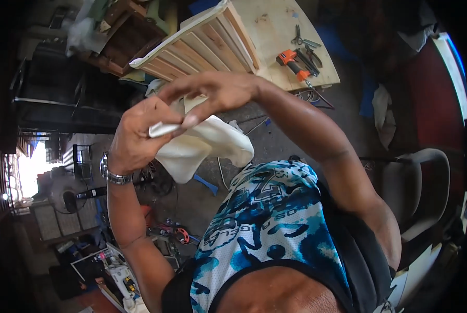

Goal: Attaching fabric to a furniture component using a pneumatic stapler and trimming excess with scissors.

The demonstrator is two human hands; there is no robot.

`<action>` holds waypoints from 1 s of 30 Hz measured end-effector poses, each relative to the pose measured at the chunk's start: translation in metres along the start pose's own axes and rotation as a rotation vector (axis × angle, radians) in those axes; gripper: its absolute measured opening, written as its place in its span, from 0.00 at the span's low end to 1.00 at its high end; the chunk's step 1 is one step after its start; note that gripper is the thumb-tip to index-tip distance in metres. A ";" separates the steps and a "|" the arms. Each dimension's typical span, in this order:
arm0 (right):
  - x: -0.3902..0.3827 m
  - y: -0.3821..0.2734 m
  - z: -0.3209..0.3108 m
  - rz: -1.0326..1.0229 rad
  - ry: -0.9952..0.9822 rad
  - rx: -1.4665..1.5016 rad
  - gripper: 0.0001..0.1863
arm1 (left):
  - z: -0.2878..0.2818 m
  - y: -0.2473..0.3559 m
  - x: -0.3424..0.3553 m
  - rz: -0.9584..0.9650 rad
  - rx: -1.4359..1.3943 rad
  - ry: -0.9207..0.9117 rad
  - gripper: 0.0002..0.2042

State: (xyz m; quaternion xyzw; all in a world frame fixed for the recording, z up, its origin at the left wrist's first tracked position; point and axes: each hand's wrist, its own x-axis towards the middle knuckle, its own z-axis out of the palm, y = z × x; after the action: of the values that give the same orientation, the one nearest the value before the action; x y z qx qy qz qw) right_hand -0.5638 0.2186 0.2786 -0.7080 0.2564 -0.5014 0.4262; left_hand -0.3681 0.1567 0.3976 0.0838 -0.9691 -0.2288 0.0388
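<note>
Your left hand (pixel 137 133) is clenching the white cloth (pixel 204 143) between your shirt (pixel 272 216) and the slatted frame (pixel 204 49), probably steadying its folded edge, while your right hand (pixel 225 92) is arching across (whether its fingers are gripping, I can't tell).

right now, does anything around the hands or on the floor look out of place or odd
Yes, a little: a blue strip lies loose on the floor, like a stray scrap. The white cloth pinched in the left hand hangs in folds, which seems ordinary. I see no clear spill or damage.
</note>
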 end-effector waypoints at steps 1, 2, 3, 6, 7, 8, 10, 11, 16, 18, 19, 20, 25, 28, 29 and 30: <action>0.007 0.000 0.003 0.011 -0.088 0.051 0.38 | 0.001 -0.002 -0.003 0.054 -0.054 -0.027 0.11; 0.012 0.005 0.005 0.019 -0.198 0.175 0.37 | 0.001 0.000 -0.008 0.059 -0.109 -0.045 0.14; 0.010 0.017 0.006 0.063 -0.220 0.169 0.36 | -0.001 0.002 -0.012 0.066 -0.130 -0.047 0.14; -0.001 0.056 0.002 0.261 -0.318 0.088 0.31 | -0.013 0.003 -0.030 0.094 -0.214 0.008 0.14; -0.008 0.077 0.004 0.293 -0.342 0.025 0.29 | -0.017 0.003 -0.036 0.098 -0.239 0.030 0.15; -0.013 0.081 0.006 0.396 -0.420 -0.120 0.24 | -0.020 0.001 -0.045 0.060 -0.235 0.053 0.16; -0.036 0.085 0.003 0.509 -0.375 -0.127 0.20 | -0.027 -0.009 -0.061 0.009 -0.195 0.088 0.15; -0.042 0.084 0.000 0.540 -0.309 -0.090 0.20 | -0.033 -0.015 -0.072 -0.108 -0.191 0.062 0.14; -0.017 0.023 -0.025 0.524 -0.006 -0.336 0.18 | -0.027 -0.053 -0.116 -0.554 -0.151 0.061 0.34; -0.004 0.015 -0.002 0.311 -0.055 -0.447 0.16 | 0.002 -0.057 -0.087 -0.316 -0.269 0.178 0.47; 0.003 0.021 0.014 0.154 -0.112 -0.404 0.15 | 0.023 -0.058 -0.073 -0.156 -0.245 0.212 0.49; 0.008 0.014 0.030 0.101 -0.152 -0.413 0.13 | 0.042 -0.051 -0.061 -0.113 -0.157 0.196 0.47; -0.037 0.006 0.020 0.366 -0.183 -0.429 0.16 | 0.098 -0.058 -0.034 -0.409 -0.267 -0.179 0.18; -0.083 0.012 0.001 0.720 -0.437 -0.470 0.17 | 0.113 -0.092 -0.058 -0.273 -0.299 0.117 0.08; -0.099 0.018 -0.003 0.765 -0.468 -0.515 0.17 | 0.107 -0.097 -0.063 -0.286 -0.189 0.157 0.08; -0.124 0.037 -0.007 0.761 -0.422 -0.619 0.17 | 0.100 -0.105 -0.064 -0.283 -0.084 0.186 0.08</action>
State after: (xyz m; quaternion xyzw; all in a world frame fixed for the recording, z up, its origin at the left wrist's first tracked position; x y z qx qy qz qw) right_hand -0.6127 0.2950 0.1867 -0.7429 0.5397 -0.0591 0.3915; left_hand -0.3011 0.1198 0.2592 0.2384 -0.9295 -0.2634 0.0992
